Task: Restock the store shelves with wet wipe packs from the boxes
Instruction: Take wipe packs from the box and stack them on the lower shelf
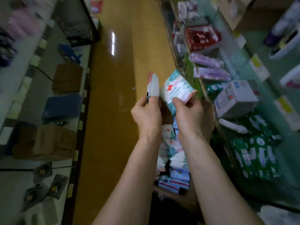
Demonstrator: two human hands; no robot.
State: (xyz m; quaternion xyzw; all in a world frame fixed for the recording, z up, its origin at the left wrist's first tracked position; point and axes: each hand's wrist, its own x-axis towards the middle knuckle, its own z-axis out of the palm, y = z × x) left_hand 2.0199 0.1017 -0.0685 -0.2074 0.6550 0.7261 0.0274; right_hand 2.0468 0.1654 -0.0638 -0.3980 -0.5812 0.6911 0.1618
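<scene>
L hand point(145, 113) fingers pinch white pack point(153, 86), held upright above fingertips. R hand point(191, 115) fingers clamp teal pack point(176, 91) w/ red cross. Box point(174, 194) of packs sits below both wrists.

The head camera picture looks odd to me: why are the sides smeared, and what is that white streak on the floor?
Head view: the left shelves are motion-blurred, the hands and teal wipe pack sharper; the white streak is glare on the glossy floor; the wide lens bends the shelf edges; the light is dim.

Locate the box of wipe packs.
Head view: the box sits on the floor below both forearms, lower centre, against the right-hand shelves.
</scene>
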